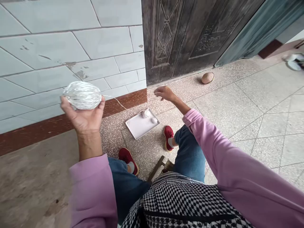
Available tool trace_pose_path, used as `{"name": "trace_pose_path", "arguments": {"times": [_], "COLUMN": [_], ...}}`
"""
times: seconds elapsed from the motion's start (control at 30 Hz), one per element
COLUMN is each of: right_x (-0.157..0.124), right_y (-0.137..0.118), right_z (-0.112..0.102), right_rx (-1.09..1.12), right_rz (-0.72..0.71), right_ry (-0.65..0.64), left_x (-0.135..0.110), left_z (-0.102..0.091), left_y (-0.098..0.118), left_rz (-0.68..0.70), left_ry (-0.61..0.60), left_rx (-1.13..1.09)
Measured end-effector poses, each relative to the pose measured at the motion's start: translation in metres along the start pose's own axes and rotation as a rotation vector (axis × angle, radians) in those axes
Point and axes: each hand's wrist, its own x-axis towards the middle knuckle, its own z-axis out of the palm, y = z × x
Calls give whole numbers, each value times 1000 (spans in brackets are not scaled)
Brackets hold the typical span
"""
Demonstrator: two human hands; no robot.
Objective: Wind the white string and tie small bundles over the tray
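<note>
A large oval ball of white string (82,95) sits in my left hand (86,118), raised in front of the tiled wall. Thumb and fingers clasp its two ends, with the palm facing up. From the ball's right end a loose strand (116,100) trails down towards the floor near a tray. My right hand (165,92) hovers in the air beyond that tray, its fingers loosely bent and thumb apart, with nothing visible in it. On the white tray (136,126) lie a small ball of white string (146,114) and a still smaller one (154,120).
A tiled wall (106,41) with a red-brown base stands ahead on the left, beside a dark carved door (178,38). A rounded brown object (207,78) lies by the doorstep. Part of a wooden stool (156,167) shows between my legs. A blue-green curtain (258,34) hangs at right.
</note>
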Motion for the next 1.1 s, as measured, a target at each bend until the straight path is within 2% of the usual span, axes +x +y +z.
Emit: {"name": "trace_pose_path", "arguments": {"times": [0.1,0.23,0.37,0.57,0.7,0.8,0.87,1.0,1.1], "right_x": [4,3,-3,-9,-7,-5,-3,3,6], "right_y": [-23,-51,-70,-79,-75,-69,-63,-44,-25], "right_z": [41,92,117,111,106,103,98,74,49], "right_rx": [196,440,541,675,677,625,595,505,369], "right_rz": [-129,-159,-94,41,-8,-70,-112,-141,-72], "right_ry": [-153,-359,-402,-325,-351,-419,-426,-384,-303], "left_x": [-6,-15,-16,-1,1,5,11,26,25], "left_z": [13,28,31,9,4,1,-7,-32,-39], "left_y": [-16,-31,-35,-22,-18,-12,-3,22,30], "left_rz": [-62,-125,-155,-139,-121,-44,13,111,125], "left_ry": [-11,-30,-58,-106,-97,-44,-21,6,6], "left_rx": [-19,-29,-13,142,163,76,40,25,68]}}
